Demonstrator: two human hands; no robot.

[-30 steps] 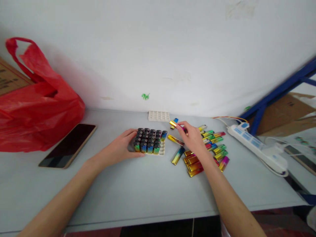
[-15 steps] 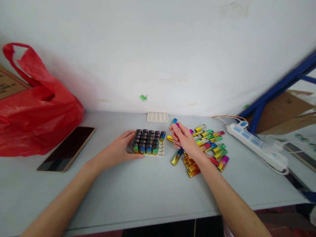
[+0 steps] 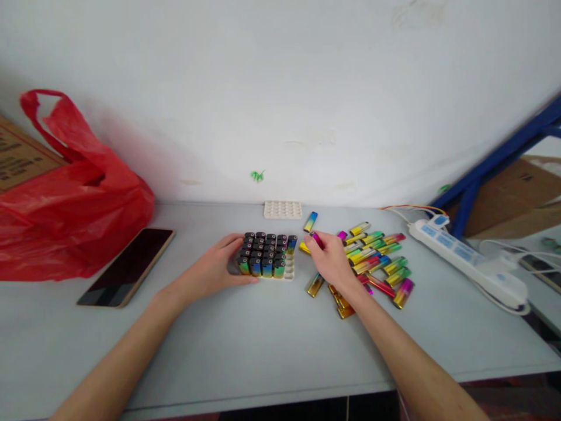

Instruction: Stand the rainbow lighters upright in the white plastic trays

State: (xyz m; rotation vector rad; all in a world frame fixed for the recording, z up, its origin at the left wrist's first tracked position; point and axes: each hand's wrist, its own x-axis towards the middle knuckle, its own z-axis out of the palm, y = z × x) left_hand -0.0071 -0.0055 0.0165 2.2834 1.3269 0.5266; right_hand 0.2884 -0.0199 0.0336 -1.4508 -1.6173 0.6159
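Upright lighters with black tops and blue-green metallic bodies stand in tight rows in a white holed tray. Some holes at the tray's right side hold no lighter. My left hand is curled round the left side of the rows, thumb along the front and fingers behind. A purple lighter is pinched in my right hand, just right of the tray; its lower part is hidden by the fingers. Right of and under that hand lies a loose pile of shiny multicoloured lighters. A blue-yellow lighter lies apart behind it.
Another white holed tray lies against the wall. To the left are a phone, a red plastic bag and a cardboard box. A white power strip with cables and a blue metal frame are on the right.
My right hand has come slightly toward me with the purple lighter, which shows more clearly now. My left hand keeps its place round the rows. The view has shifted a little.
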